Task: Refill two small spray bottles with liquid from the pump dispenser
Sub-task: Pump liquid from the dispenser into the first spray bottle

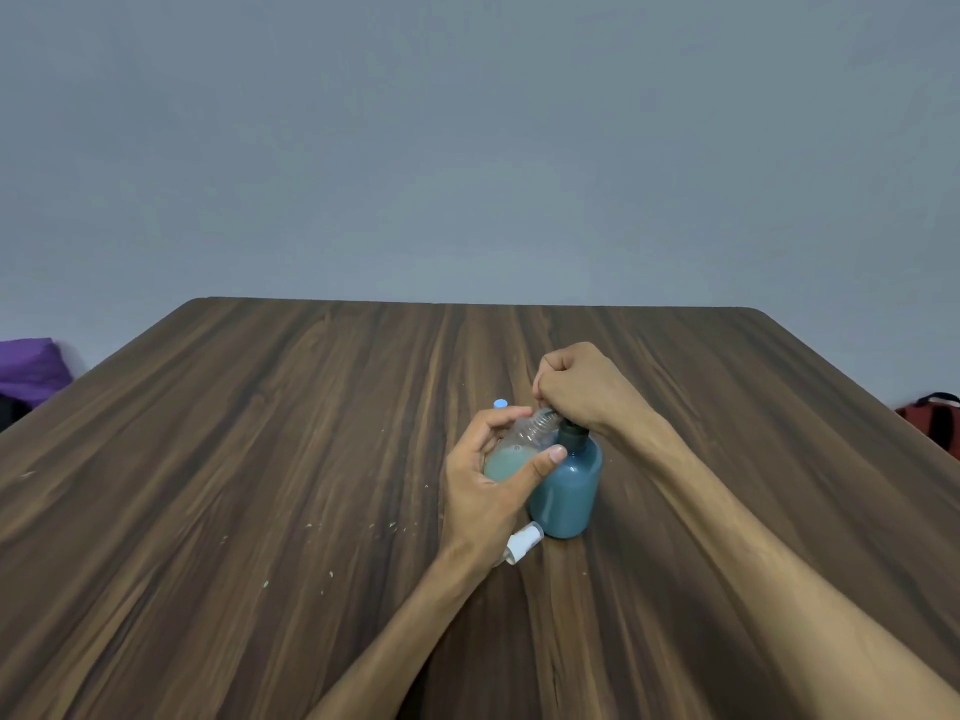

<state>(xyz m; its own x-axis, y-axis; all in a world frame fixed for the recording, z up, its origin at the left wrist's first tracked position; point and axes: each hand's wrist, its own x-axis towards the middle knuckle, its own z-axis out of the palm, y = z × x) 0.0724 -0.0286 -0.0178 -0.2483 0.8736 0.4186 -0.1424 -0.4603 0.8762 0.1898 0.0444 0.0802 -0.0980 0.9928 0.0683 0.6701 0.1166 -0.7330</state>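
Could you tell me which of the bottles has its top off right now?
The clear spray bottle gripped tilted in the left hand; its threaded neck is bare, unlike the blue pump dispenser.

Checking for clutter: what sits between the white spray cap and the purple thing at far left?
Only bare table with a few pale specks, in the head view, between spray cap and purple thing.

The bare left hand (485,485) has its fingers and thumb curled in a grip, forearm reaching up from below. The bare right hand (576,387) is a closed fist, knuckles up, wrist bent downward.
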